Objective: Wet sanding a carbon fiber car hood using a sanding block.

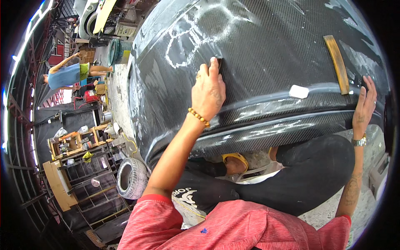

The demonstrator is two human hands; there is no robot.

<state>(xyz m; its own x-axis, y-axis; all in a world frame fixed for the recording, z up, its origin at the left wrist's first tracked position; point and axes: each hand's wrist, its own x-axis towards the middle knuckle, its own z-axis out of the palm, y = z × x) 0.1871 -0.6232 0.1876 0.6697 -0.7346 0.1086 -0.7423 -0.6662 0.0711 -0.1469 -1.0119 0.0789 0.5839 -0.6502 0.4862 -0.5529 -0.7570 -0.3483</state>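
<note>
A large glossy black carbon-fibre car panel (266, 54), apparently a hood, spans the upper view, with whitish smears on it. My left hand (208, 89) lies on its left-middle part, fingers bent and close together on a small dark block (220, 66), mostly hidden under them. My right hand (365, 106) rests at the panel's right edge, fingers stretched out, holding nothing. Just left of it, a long curved yellow-brown strip (337, 64) lies on the panel. A small white rounded piece (298, 91) sits on the ridge between my hands.
My black-trousered legs (291, 175) are below the panel's near edge. On the left, a tyre (131, 178) is on the floor. Beyond it are a wooden rack (79, 141) with clutter, a red machine (91, 96) and a teal tub (113, 52). Another person (68, 76) stands at the far left.
</note>
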